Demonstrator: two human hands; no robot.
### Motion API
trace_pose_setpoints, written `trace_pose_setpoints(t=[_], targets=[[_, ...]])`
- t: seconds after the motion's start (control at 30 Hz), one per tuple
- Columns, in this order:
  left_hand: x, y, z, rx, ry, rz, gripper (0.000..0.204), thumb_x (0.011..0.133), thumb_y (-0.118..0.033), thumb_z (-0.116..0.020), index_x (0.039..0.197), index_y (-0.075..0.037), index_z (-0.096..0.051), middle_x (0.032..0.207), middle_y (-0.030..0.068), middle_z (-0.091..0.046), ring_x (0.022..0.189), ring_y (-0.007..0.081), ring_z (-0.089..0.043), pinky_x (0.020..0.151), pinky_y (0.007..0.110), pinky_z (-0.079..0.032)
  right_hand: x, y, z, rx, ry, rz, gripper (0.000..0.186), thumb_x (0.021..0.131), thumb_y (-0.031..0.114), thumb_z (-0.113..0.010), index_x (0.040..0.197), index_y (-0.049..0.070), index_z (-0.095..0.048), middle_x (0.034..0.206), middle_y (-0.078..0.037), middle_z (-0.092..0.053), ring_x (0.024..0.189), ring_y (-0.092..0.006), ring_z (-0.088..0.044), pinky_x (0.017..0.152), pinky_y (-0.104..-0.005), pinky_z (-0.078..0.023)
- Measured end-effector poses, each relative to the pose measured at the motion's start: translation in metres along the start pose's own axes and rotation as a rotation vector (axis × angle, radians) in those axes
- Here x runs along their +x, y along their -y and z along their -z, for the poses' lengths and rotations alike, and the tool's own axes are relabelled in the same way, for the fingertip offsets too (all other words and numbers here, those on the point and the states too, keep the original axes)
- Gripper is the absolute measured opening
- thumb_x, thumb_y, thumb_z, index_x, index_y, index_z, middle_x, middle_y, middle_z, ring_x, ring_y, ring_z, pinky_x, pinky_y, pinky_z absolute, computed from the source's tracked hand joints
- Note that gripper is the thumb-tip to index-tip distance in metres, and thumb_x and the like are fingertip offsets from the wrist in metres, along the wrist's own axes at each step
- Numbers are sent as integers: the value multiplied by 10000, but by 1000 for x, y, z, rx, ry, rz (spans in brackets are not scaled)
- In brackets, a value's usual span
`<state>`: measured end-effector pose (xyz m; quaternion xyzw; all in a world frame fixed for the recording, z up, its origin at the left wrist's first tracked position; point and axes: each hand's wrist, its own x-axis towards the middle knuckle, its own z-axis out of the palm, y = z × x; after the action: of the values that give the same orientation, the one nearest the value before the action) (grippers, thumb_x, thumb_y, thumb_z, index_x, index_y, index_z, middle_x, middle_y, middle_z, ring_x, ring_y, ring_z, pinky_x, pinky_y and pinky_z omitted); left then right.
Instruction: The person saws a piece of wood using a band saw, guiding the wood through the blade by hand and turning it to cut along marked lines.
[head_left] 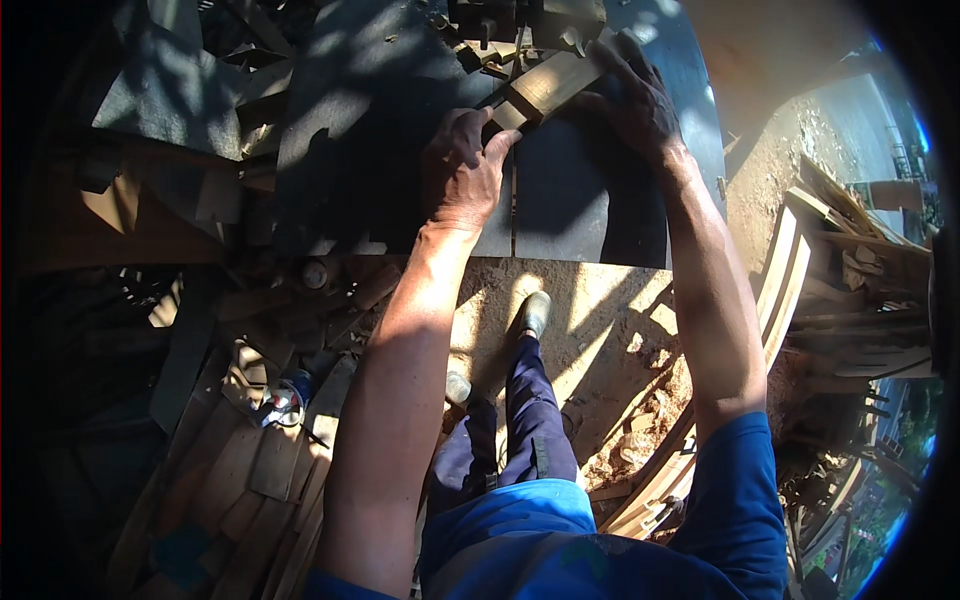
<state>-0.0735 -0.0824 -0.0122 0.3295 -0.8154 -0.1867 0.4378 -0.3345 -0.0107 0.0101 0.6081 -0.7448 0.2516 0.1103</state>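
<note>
A short, pale wooden block (558, 84) lies slantwise over a dark, flat worktable (560, 215), its right end farther from me than its left. My left hand (464, 165) is closed at the block's near-left end, with the thumb against the squared end face. At the other end, my right hand (637, 100) has its fingers wrapped over the wood, partly in shade. Just beyond the block stands a dark machine part (485, 22), with wood scraps around it. Whether the block touches that part is hard to see.
Boards and offcuts (225, 470) are piled low on the left, with a small round can (287, 402) among them. Long curved wooden strips (785, 270) stand to the right. Wood shavings (640, 440) cover ground near my feet. A narrow slot (514, 205) runs through the tabletop.
</note>
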Motion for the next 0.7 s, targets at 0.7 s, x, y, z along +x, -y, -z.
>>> trace_pose_setpoints(t=[0.7], targets=[[0, -1, -3, -8, 8, -6, 350, 840, -204, -838, 1075, 9, -690, 957, 184, -690, 827, 359, -720, 681, 405, -588, 1, -8, -4, -5, -15, 45, 741, 867, 551, -751, 1505, 255, -520, 1635, -155, -369, 1498, -396, -336, 1214, -489, -330]])
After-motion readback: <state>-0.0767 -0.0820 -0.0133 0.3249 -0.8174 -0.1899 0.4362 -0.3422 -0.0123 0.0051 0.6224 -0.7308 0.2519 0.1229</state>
